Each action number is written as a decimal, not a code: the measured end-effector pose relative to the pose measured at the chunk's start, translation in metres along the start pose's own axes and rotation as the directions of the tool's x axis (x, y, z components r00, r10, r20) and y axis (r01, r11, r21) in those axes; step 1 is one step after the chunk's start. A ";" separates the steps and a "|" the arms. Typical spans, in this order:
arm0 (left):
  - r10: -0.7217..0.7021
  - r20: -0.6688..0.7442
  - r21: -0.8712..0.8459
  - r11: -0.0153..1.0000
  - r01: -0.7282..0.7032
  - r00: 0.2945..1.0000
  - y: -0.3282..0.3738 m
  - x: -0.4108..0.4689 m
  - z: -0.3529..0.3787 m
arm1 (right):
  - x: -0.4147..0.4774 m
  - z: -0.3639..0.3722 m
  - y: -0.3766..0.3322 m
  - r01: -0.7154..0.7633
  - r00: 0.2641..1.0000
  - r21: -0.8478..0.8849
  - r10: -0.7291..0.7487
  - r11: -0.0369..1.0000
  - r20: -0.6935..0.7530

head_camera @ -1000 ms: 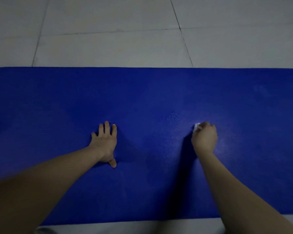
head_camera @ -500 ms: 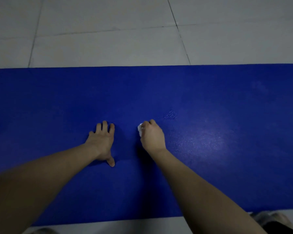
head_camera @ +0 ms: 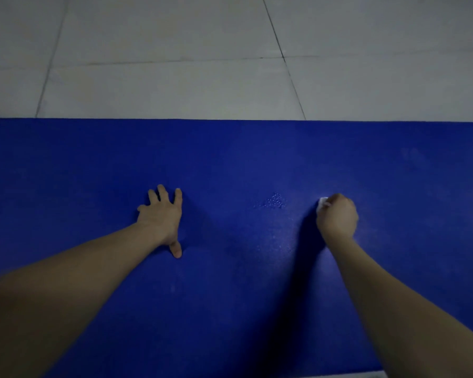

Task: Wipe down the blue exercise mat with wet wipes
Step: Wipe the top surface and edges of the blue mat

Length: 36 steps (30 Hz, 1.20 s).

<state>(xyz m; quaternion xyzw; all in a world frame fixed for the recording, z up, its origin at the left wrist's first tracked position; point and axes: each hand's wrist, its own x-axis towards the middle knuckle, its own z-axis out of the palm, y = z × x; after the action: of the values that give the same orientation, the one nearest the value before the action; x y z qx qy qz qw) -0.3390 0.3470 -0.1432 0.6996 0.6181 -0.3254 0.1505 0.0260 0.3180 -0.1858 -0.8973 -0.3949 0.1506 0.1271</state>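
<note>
The blue exercise mat (head_camera: 238,159) lay flat on a pale tiled floor (head_camera: 175,85), its far edge running straight across the view. The left hand (head_camera: 161,216) rested palm down near the middle of the mat, fingers spread and straight, thumb pointing back toward the mat's near edge. The right hand (head_camera: 337,216) was on the mat well to the right of it, fingers curled around a bunched white wet wipe (head_camera: 322,203), of which only a small part showed at the knuckles; it was pressed against the mat. Between the two hands a small patch of droplets (head_camera: 275,200) glistened on the mat's surface.
</note>
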 end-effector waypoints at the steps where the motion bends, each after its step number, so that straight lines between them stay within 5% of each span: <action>1: 0.009 -0.003 0.009 1.000 -0.009 1.000 0.000 0.001 0.001 | -0.007 0.005 -0.013 0.038 0.999 0.006 -0.038 0.999 0.015; 10: 0.030 -0.016 0.037 0.999 -0.030 0.999 0.000 0.001 0.000 | -0.091 0.056 -0.112 0.333 0.921 0.091 -0.345 0.938 0.182; 18: 0.024 -0.017 0.026 0.999 -0.024 1.000 -0.001 0.000 0.001 | -0.104 0.058 -0.118 0.536 0.797 0.099 -0.541 0.839 0.268; 26: 0.029 -0.023 0.017 0.999 -0.029 0.999 -0.001 0.001 0.002 | -0.015 0.013 -0.034 0.241 0.969 0.069 -0.244 0.968 0.035; 30: 0.031 -0.033 0.023 0.999 -0.030 0.999 -0.002 0.003 0.004 | 0.021 -0.011 -0.008 0.060 0.998 0.041 -0.058 0.997 -0.034; 36: 0.027 -0.030 0.020 0.999 -0.026 0.999 -0.001 0.003 0.003 | -0.007 0.018 -0.060 0.213 0.976 -0.014 -0.212 0.977 0.054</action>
<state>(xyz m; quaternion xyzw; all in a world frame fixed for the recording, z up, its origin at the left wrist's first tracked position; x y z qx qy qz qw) -0.3406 0.3478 -0.1477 0.7141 0.6077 -0.3186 0.1383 -0.0253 0.3547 -0.1803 -0.8469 -0.4932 0.1558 0.1233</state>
